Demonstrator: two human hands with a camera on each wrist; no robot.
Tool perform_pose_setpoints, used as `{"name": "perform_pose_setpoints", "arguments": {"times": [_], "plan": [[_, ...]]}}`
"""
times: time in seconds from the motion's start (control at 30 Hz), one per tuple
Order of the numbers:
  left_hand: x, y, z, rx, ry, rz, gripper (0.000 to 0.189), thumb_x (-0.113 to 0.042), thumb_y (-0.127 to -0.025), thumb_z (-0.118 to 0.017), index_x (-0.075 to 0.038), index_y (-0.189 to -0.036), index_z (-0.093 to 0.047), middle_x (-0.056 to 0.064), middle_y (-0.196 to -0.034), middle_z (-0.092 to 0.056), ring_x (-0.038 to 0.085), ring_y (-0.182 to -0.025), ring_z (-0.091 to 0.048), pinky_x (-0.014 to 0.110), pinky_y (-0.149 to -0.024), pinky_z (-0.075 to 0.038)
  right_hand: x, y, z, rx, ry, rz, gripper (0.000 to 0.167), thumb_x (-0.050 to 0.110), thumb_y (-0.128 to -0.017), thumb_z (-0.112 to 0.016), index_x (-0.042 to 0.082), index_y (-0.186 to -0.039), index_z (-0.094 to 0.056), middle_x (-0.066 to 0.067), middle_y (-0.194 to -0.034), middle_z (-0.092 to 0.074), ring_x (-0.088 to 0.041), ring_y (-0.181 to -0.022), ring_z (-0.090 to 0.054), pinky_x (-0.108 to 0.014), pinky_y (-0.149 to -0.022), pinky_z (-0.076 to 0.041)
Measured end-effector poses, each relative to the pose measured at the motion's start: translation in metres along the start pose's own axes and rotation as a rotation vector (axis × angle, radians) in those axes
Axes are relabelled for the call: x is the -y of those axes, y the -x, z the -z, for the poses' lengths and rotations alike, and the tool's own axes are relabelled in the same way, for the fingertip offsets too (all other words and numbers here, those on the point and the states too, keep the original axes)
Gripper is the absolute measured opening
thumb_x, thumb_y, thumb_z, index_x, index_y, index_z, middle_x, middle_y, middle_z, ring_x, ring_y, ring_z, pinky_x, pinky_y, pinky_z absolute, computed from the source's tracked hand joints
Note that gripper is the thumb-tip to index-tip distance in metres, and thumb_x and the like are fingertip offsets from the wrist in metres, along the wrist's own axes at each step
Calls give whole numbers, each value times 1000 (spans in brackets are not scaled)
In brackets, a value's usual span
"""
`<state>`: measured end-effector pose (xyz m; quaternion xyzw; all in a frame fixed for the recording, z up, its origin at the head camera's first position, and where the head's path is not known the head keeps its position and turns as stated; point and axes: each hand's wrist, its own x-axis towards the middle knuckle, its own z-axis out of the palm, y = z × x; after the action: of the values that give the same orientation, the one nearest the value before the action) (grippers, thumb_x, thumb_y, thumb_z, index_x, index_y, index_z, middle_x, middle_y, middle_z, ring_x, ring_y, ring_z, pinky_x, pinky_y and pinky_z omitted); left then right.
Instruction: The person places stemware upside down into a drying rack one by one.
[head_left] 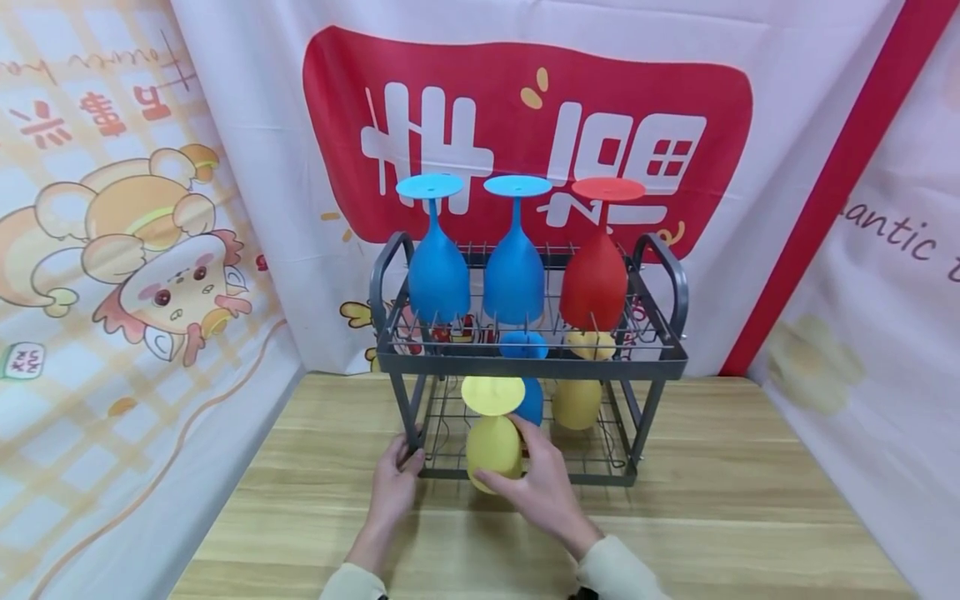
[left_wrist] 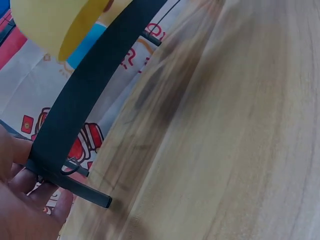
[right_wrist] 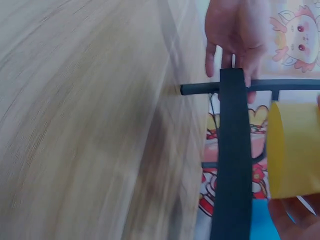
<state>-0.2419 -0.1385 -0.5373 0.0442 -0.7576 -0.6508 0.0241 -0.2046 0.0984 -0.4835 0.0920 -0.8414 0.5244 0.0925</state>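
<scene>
An upside-down yellow wine glass (head_left: pixel 492 442) is at the front of the lower tier of a dark two-tier rack (head_left: pixel 525 367). My right hand (head_left: pixel 546 487) grips its bowl from the right, thumb in front. At the rack's front left corner, my left hand (head_left: pixel 395 483) holds the leg near the bottom. The left wrist view shows those fingers (left_wrist: pixel 42 192) around the corner, below the flat front bar (left_wrist: pixel 75 100). In the right wrist view the yellow bowl (right_wrist: pixel 297 150) is beside that bar, its open rim facing the tabletop.
On the upper tier stand two blue glasses (head_left: pixel 439 279) and a red glass (head_left: pixel 595 283), all inverted. Behind the held glass, the lower tier carries a blue glass (head_left: pixel 532 402) and another yellow glass (head_left: pixel 577 404). Printed cloth (head_left: pixel 255 167) hangs around the wooden table (head_left: pixel 720 483).
</scene>
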Motion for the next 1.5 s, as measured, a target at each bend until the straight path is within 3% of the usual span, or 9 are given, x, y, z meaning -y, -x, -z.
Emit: {"name": "perform_pose_setpoints", "arguments": {"times": [0.27, 0.53, 0.8, 1.17, 1.5], "plan": [[2, -2, -3, -37, 8, -30, 48, -5, -105, -57, -9, -153, -54, 20, -154, -58, 41, -146, -53, 61, -123, -40, -5, -26, -29, -62, 53, -65, 87, 49, -84, -88, 18, -154, -48, -6, -142, -63, -26, -119, -65, -48, -94, -62], [0, 0, -5, -46, 31, -4, 49, -5, -105, -56, -10, -154, -53, 18, -156, -56, 42, -150, -48, 66, -125, -32, -13, -42, -48, -110, 97, -162, 87, 48, -82, -90, 16, -153, -50, -7, -138, -66, -26, -114, -66, -48, -91, -61], [-2, -2, -4, -58, 21, -20, 49, -5, -105, -56, -11, -153, -54, 20, -155, -57, 45, -148, -50, 68, -123, -33, -11, -56, -64, -122, 126, -181, 84, 39, -82, -92, 17, -152, -51, -8, -142, -65, -29, -120, -67, -55, -102, -58], [-4, 2, -5, -58, 26, -15, 48, -4, -106, -54, -9, -153, -54, 21, -155, -56, 45, -149, -49, 68, -123, -35, -7, -68, -84, -179, 144, -254, 87, 47, -85, -89, 16, -154, -48, -14, -143, -65, -34, -121, -68, -58, -102, -58], [-3, 2, -6, -73, -3, -7, 47, -7, -105, -57, -13, -151, -57, 19, -153, -60, 45, -148, -49, 73, -124, -27, -14, -71, -90, -199, 243, -261, 85, 55, -86, -85, 15, -153, -51, -15, -141, -68, -34, -118, -72, -57, -100, -60]]}}
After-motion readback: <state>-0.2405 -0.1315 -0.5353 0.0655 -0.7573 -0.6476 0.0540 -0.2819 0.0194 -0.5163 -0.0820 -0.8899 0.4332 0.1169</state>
